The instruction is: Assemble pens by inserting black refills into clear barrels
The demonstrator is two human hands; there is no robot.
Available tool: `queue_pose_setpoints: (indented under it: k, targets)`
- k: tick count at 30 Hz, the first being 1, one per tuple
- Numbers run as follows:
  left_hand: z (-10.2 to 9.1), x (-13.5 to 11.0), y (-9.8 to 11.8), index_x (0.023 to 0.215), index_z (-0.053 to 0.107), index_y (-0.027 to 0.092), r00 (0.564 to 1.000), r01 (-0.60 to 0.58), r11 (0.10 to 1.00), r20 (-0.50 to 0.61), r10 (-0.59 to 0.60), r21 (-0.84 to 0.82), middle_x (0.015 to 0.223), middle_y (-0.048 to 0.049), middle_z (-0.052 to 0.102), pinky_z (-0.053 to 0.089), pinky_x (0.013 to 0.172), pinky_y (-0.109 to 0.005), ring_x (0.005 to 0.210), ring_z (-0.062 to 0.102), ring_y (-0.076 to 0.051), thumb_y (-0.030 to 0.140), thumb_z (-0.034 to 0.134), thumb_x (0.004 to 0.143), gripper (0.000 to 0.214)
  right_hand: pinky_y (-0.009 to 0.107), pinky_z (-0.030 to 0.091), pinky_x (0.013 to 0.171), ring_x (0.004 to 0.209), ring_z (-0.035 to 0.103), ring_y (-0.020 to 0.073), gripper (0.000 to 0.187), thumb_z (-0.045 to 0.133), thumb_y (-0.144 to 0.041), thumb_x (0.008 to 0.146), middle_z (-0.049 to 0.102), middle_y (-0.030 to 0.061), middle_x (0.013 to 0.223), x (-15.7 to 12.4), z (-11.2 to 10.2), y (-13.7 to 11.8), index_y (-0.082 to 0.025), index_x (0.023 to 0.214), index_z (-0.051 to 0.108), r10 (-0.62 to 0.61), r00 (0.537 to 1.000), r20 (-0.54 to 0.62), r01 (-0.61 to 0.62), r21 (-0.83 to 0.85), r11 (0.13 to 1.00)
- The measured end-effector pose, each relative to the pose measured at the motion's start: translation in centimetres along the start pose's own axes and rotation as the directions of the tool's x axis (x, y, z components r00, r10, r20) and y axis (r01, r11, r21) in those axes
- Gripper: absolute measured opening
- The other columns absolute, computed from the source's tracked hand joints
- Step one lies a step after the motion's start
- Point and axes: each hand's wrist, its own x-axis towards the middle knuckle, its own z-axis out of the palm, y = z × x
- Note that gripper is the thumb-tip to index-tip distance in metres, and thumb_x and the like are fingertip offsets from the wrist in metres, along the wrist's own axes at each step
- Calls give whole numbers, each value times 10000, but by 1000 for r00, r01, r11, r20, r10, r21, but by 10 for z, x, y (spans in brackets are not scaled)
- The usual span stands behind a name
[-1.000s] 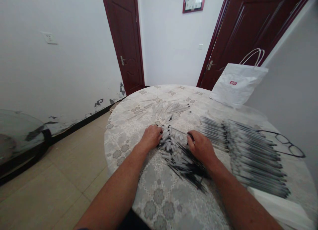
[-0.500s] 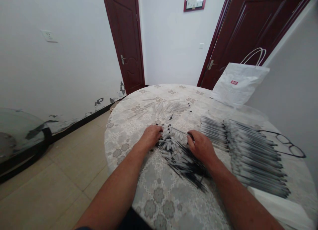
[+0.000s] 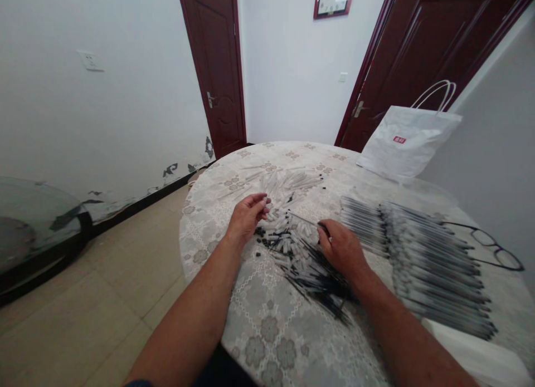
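Note:
My left hand (image 3: 249, 217) is raised over the left side of the loose pen parts. Its thumb and index finger are pinched together; a small pale spot shows at the tips, too small to name. My right hand (image 3: 340, 245) is closed on a thin pen (image 3: 304, 218), whose far end points left over the heap. Between and below my hands lie small white pen pieces (image 3: 288, 242) and black pen refills (image 3: 324, 275). Small black plugs (image 3: 259, 231) lie just below my left hand. Clear pen barrels (image 3: 288, 179) are spread farther back.
Rows of pens (image 3: 434, 264) lie side by side at the right, with eyeglasses (image 3: 487, 239) beyond them. At the back right stands a white paper bag (image 3: 412, 139). A white box-like item (image 3: 476, 353) sits near the front right of the round table with its patterned cloth (image 3: 267, 342).
My left hand has lifted from the black plugs and moved slightly up and left, its fingertips now pinched. The right hand keeps hold of the pen. The view has shifted a little.

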Motion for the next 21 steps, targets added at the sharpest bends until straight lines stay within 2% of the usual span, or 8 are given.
queue_pose_setpoints:
  k: [4,9,21]
  targets:
    - [5,-6,2,1127,646,134,990,81,988,126,-65,-129,1037,-101,700,566,715,-270,761,664,-122,197,760,738,411,333,477,864,918,637,220,227,459,-276,964,695,105,996,0,-2,-8,-166,1083,618,-43,998,-46,47,84,995]
    - [12,-10,1,1040,642,131,981,111,970,178,-73,-215,1013,-98,711,560,870,-350,872,698,-171,195,776,752,324,343,488,841,890,633,220,213,453,-263,970,687,100,959,1,-9,-19,-173,1083,609,-84,993,-80,94,133,987]
    - [15,-12,3,979,710,118,982,141,971,149,-113,-193,756,-23,653,574,784,-312,688,637,-109,213,793,724,285,343,494,822,879,629,220,226,442,-268,971,680,102,938,2,-13,-23,-173,1086,611,-82,990,-117,97,131,987]
